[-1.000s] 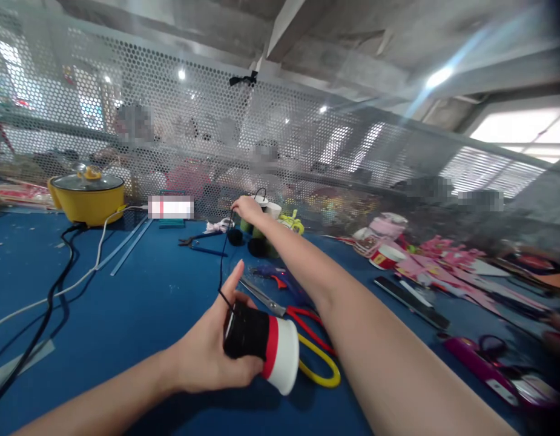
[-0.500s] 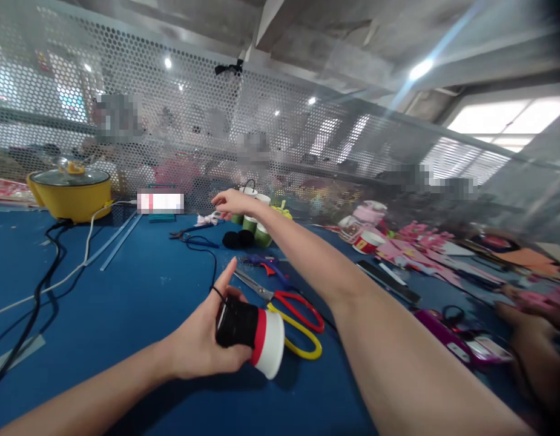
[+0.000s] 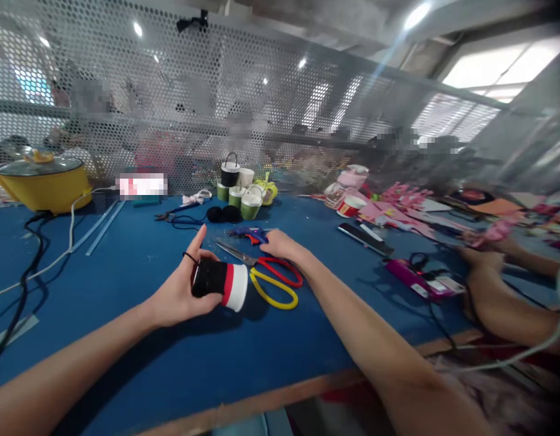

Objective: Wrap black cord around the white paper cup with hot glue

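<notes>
My left hand [image 3: 177, 298] is wrapped round a paper cup [image 3: 235, 286] lying tilted on its side, its white rim pointing right. Black and red material covers the cup's body, and a thin black cord [image 3: 190, 258] loops by my raised finger. Farther right, my right hand [image 3: 283, 244] is closed on the handle end of a blue hot glue gun [image 3: 249, 233] with a red trigger; some of its fingers are hidden. Between the hands lie scissors [image 3: 251, 260] with one red and one yellow handle.
Behind stand several green and white cups [image 3: 250, 206], black yarn balls [image 3: 224, 214] and pliers [image 3: 171, 214]. A yellow pot [image 3: 48, 188] is at left. On the right are a phone [image 3: 365, 238], a purple power strip [image 3: 418, 280], pink cutouts [image 3: 393, 213] and another person's arm [image 3: 497, 290].
My right hand has come back from the cups at the rear and lowered onto the glue gun. The left hand keeps hold of the cup. The view has shifted, showing the table's front edge.
</notes>
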Available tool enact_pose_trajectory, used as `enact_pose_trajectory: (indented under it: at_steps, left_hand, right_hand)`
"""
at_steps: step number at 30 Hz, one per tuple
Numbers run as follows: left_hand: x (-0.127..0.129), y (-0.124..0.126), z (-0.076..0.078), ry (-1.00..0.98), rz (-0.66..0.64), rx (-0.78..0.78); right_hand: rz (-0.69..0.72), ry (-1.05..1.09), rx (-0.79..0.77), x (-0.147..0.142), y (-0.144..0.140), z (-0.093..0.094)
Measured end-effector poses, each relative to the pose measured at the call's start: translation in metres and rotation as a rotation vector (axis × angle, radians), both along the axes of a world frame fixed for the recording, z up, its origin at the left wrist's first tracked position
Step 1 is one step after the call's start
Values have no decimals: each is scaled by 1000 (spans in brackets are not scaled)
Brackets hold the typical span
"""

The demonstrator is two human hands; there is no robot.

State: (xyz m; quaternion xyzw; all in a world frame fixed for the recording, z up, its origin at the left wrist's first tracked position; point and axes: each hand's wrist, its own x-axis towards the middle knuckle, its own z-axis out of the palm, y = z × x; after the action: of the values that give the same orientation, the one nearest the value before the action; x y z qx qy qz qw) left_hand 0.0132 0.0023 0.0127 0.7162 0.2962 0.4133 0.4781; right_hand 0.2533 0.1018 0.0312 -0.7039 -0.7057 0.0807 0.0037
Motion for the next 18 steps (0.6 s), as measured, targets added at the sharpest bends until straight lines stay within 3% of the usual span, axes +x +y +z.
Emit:
enact_pose_trajectory:
  at_steps: [3,5,10,13,18]
  left_hand:
    - [-1,0,0,14,12,44]
    - [-2,2,0,27,27,51]
    - [-5,7,0,72,106,25]
    - [-4,10,-1,89,138,-17]
    - [-5,15,-3,125,227,-44]
  right_hand:
    - [-42,75,79,-4,3,-8]
    - [-75,140,153,-4,0,-4]
    - [-41,332,298,1,-34,31]
    - [60,653,180,-5,-63,48]
    - [205,805,37,-20,-95,49]
